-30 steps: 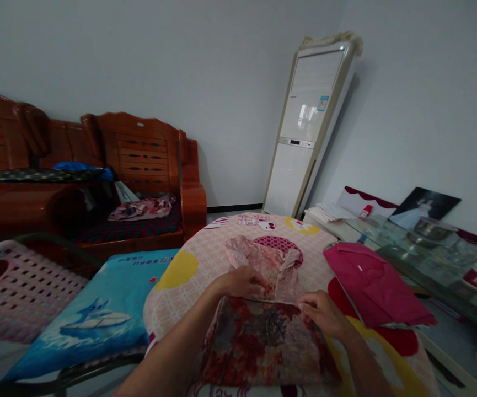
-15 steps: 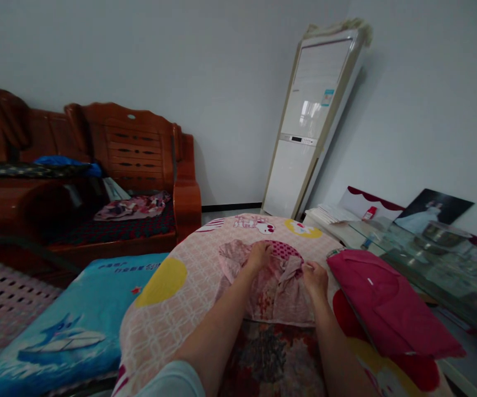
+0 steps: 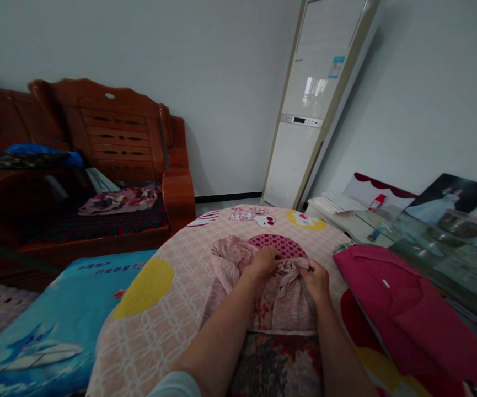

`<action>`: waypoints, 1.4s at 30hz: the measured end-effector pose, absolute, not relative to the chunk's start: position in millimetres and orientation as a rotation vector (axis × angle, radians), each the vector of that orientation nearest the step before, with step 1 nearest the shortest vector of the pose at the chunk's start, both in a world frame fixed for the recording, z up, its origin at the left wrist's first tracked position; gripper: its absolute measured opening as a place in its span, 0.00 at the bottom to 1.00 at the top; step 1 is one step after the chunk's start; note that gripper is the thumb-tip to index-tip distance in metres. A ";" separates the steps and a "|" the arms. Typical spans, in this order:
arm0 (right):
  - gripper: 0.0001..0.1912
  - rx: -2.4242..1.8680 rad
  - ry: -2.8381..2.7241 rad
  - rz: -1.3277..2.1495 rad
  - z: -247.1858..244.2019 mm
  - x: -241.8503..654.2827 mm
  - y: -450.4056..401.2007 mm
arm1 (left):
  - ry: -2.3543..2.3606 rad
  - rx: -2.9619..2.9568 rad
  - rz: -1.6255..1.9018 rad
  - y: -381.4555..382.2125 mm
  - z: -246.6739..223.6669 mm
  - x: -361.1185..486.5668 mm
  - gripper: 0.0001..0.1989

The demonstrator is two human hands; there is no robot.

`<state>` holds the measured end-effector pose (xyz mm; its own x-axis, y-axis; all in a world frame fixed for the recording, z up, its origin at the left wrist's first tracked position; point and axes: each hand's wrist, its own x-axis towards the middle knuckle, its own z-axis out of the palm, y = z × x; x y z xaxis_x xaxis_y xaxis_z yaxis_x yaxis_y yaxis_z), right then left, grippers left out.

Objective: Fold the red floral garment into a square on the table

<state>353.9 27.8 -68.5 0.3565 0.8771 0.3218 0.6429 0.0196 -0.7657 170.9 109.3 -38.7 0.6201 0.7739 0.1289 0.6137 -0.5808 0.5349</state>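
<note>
From my end of the feed, the crumpled pale-pink cloth garment with rust-red print (image 3: 283,311) lies right under both hands. Its gathered far edge runs crosswise between them, and that sideways line is the relation I judge matters most: the two hands sit on one ridge of cloth, neither clearly nearer to the garment. The bulk lies on my side of the hands, spreading between the forearms to a pale straight edge; a loose rumpled part reaches out past the left hand (image 3: 266,260), to its left. Nearer me than that edge is dark red-and-grey patterned fabric (image 3: 282,361); I can't tell whether it belongs to the same piece.

My right hand (image 3: 316,280) pinches a bunched fold between thumb and forefinger. The left has its fingers bent down onto the cloth, tips partly hidden, so I can't tell whether they grip it or only press.

Just beyond the hands, a dotted magenta patch (image 3: 273,241) shows on the pink lattice-print cloth of the round desk (image 3: 197,262). To the right of the right hand, apart from it, is a folded magenta fabric bundle (image 3: 403,309). Well left of the left hand is a bright-blue printed cushion (image 3: 85,314).
</note>
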 end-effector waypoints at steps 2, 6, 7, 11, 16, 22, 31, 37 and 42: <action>0.14 -1.652 -1.291 0.376 -64.9 356.8 24.7 | 1.071 2.413 0.440 107.6 -34.0 169.1 0.14; 0.10 -1.601 -1.159 0.392 -60.8 359.4 21.4 | 1.246 2.362 0.479 105.5 -31.3 168.4 0.14; 0.09 -1.591 -1.130 0.387 -59.7 360.0 20.7 | 1.296 2.340 0.525 106.1 -31.0 168.2 0.14; 0.10 -1.572 -1.039 0.307 -55.1 366.7 20.0 | 1.371 2.121 0.864 112.9 -27.0 166.5 0.12; 0.16 -1.450 -0.895 0.265 -50.7 380.5 24.2 | 1.258 1.763 1.096 122.9 -22.2 167.9 0.08; 0.16 -1.503 -0.801 0.115 -37.4 384.5 20.5 | 0.964 1.948 1.081 118.3 -36.4 181.2 0.16; 0.20 -1.865 -1.012 -0.108 -33.1 374.8 13.9 | 0.866 2.392 0.936 102.9 -41.7 198.5 0.26; 0.21 -1.681 -1.315 -0.035 -33.3 344.2 23.1 | 1.483 2.176 1.010 134.5 2.2 133.3 0.18; 0.20 -1.672 -1.443 0.005 -40.5 326.4 26.8 | 1.854 2.032 0.840 144.7 -11.7 73.2 0.14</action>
